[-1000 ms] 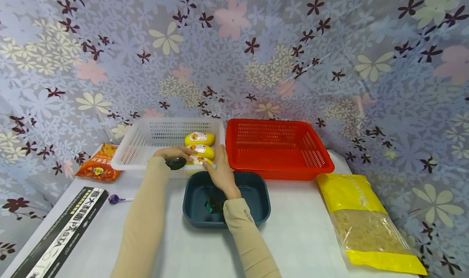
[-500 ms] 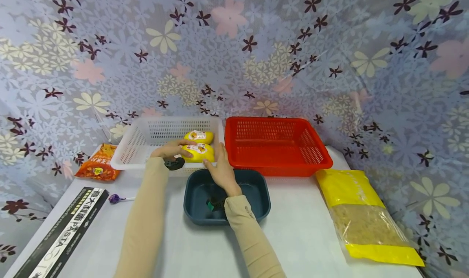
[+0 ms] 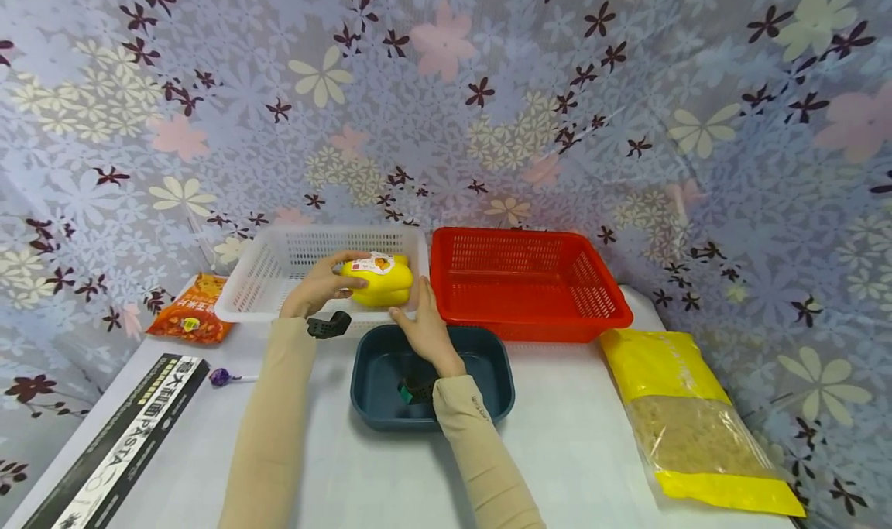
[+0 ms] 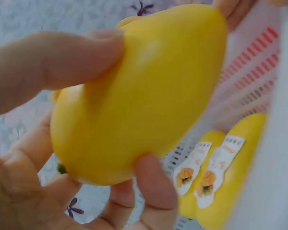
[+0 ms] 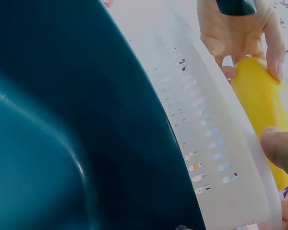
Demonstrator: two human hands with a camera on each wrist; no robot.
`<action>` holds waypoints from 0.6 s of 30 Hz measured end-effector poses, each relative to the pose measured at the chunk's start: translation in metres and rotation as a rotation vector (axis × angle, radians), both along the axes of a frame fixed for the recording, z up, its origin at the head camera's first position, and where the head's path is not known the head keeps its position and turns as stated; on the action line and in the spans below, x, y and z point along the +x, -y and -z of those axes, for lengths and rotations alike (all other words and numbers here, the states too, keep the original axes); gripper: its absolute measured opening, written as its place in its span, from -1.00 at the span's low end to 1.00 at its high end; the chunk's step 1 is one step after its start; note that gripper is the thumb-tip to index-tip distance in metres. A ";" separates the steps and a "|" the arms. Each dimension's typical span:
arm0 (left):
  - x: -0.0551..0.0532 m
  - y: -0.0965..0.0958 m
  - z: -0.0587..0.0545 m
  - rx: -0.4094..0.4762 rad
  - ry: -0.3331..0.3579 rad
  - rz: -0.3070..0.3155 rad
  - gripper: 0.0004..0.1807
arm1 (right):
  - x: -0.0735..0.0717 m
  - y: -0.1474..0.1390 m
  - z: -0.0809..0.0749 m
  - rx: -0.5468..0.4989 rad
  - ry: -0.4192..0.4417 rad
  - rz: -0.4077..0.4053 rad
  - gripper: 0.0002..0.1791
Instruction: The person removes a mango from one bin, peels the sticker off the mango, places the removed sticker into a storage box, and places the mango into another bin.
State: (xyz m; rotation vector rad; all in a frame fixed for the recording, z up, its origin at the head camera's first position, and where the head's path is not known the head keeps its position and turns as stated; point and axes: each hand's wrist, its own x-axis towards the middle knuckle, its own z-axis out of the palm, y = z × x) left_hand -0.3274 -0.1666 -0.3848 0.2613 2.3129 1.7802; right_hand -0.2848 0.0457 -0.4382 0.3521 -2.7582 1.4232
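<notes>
The left hand (image 3: 317, 287) has raised a mango (image 3: 382, 287) above the other mangoes (image 4: 234, 179). In the head view, it now mostly hides them.

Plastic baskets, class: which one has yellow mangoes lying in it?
The white basket, left of the red basket: labelled yellow mangoes lie in it. The red basket holds none.

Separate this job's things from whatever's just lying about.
Job, apparently:
smooth yellow oval item gripped by the left hand
two similar labelled items
white perforated plastic basket holding them
perhaps the dark blue plastic tub

Lying about, apparently:
red perforated plastic basket
glossy orange bag
black-and-white PASTA box
round purple lollipop
yellow-and-clear plastic bag
</notes>
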 end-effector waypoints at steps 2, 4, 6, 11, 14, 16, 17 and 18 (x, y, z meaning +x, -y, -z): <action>0.005 -0.001 0.001 0.007 -0.040 -0.012 -0.36 | 0.001 -0.001 0.000 -0.005 0.001 -0.013 -0.05; 0.010 -0.002 0.002 0.007 -0.081 -0.027 -0.37 | 0.003 -0.002 0.000 -0.002 0.001 -0.026 -0.05; 0.014 -0.004 0.004 0.007 -0.119 -0.046 -0.38 | 0.005 -0.004 0.000 0.007 0.005 -0.038 -0.05; 0.026 -0.009 0.007 0.023 -0.201 -0.086 -0.40 | 0.012 -0.009 -0.004 0.007 0.019 -0.082 -0.06; 0.034 -0.014 0.010 -0.014 -0.247 -0.112 -0.40 | 0.018 -0.015 -0.008 -0.030 0.032 -0.095 -0.07; 0.039 -0.017 0.012 -0.037 -0.269 -0.127 -0.40 | 0.021 -0.020 -0.011 -0.060 0.046 -0.094 -0.08; 0.041 -0.019 0.013 -0.040 -0.273 -0.137 -0.40 | 0.022 -0.022 -0.013 -0.073 0.054 -0.090 -0.08; 0.043 -0.019 0.013 -0.041 -0.276 -0.144 -0.40 | 0.025 -0.025 -0.014 -0.086 0.062 -0.089 -0.08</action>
